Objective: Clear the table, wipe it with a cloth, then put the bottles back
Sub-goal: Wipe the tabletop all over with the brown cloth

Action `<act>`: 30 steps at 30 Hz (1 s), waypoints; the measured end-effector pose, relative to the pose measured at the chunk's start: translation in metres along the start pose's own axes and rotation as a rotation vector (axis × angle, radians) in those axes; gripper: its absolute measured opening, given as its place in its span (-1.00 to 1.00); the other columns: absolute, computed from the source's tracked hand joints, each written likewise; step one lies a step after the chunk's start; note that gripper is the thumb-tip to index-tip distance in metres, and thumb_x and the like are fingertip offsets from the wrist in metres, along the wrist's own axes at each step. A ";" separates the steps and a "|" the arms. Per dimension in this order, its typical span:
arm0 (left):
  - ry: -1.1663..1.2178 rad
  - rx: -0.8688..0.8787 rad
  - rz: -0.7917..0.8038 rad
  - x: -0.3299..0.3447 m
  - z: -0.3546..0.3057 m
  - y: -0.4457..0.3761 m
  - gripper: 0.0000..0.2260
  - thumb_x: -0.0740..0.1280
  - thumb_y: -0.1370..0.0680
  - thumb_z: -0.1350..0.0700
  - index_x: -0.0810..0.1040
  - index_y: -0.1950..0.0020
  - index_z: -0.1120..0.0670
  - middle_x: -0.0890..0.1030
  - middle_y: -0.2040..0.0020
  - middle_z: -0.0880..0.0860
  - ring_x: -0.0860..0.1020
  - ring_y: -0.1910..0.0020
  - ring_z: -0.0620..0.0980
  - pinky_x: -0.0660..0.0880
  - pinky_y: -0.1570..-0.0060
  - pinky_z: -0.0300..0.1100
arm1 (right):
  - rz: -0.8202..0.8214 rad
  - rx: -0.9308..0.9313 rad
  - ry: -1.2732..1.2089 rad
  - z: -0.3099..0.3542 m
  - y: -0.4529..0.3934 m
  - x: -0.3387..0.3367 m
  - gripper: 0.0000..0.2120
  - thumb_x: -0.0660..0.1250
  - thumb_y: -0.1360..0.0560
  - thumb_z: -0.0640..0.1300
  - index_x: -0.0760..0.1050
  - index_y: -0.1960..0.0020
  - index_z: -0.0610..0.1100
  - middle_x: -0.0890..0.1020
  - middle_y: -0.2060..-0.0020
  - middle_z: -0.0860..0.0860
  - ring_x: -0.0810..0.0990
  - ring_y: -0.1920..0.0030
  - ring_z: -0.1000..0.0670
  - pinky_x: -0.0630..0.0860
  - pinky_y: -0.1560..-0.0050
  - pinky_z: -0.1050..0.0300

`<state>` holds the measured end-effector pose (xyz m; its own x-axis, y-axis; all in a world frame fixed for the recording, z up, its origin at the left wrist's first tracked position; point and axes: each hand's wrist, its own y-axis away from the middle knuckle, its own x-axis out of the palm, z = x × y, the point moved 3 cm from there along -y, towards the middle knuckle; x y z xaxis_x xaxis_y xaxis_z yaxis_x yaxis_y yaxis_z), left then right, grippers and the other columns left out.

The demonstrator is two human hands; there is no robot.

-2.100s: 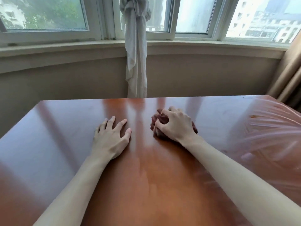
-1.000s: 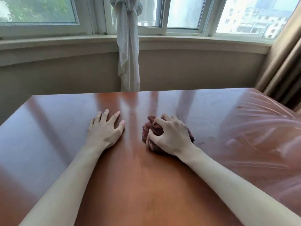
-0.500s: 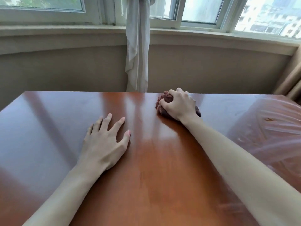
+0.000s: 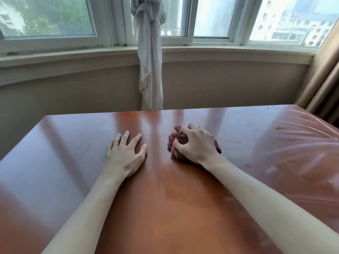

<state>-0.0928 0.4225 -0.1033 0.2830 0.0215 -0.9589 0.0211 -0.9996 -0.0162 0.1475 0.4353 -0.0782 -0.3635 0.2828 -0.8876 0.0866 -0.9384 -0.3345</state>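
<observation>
Cloth (image 4: 177, 143) sits bunched in a dark maroon wad under your right hand (image 4: 197, 145), fingers curled round it and pressing it onto the table (image 4: 183, 208), a little right of centre and toward the far edge. Your left hand (image 4: 124, 156) lies flat beside it, fingers spread and holding nothing, bracing on the wood. No bottles are in view, so I judge the clearing done and the wiping as the step in hand.

To do it well, loosen the wad so more cloth meets the surface; a tight ball only cleans a narrow track. Work in overlapping passes from the far edge toward yourself, then shift sideways. Lift the bracing hand before the cloth reaches that patch, or you will wipe around it. On the right the table wears a wrinkled clear plastic film (image 4: 302, 153) (glossy, likely to ruck up), so I would drag along its creases with light pressure. The knotted white curtain (image 4: 150, 70) hangs behind the far edge, apart from the table.
</observation>
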 end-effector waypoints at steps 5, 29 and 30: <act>0.014 0.008 0.012 0.000 0.001 0.006 -0.44 -0.03 -0.62 -0.32 0.11 -0.62 -0.25 0.03 -0.67 -0.01 -0.04 -0.64 0.05 -0.11 -0.59 0.06 | -0.039 -0.117 0.002 0.023 0.103 -0.028 -0.66 0.23 -0.44 0.31 0.57 0.03 0.09 0.52 0.11 0.13 0.49 0.08 -0.03 0.46 0.05 0.06; -0.012 0.010 -0.068 0.003 0.001 0.000 -0.36 -0.16 -0.52 -0.39 0.03 -0.60 -0.32 0.01 -0.66 -0.09 -0.08 -0.63 -0.03 -0.10 -0.60 -0.01 | 0.115 -0.449 -0.109 0.103 -0.153 0.088 -0.71 0.37 -0.48 0.23 0.60 -0.04 0.05 0.54 0.05 0.06 0.57 -0.08 -0.12 0.41 0.07 0.05; -0.015 0.013 -0.059 0.003 0.001 0.001 -0.36 -0.17 -0.51 -0.39 0.02 -0.61 -0.33 -0.01 -0.66 -0.10 -0.09 -0.63 -0.04 -0.11 -0.60 -0.02 | 0.097 -0.360 -0.082 0.086 -0.163 0.087 -0.70 0.35 -0.48 0.25 0.59 -0.03 0.05 0.54 0.04 0.05 0.57 -0.10 -0.12 0.39 0.07 0.04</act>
<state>-0.0930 0.4219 -0.1068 0.2669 0.0805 -0.9604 0.0251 -0.9967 -0.0766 0.0217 0.5960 -0.0731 -0.4093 0.1652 -0.8973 0.4395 -0.8262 -0.3526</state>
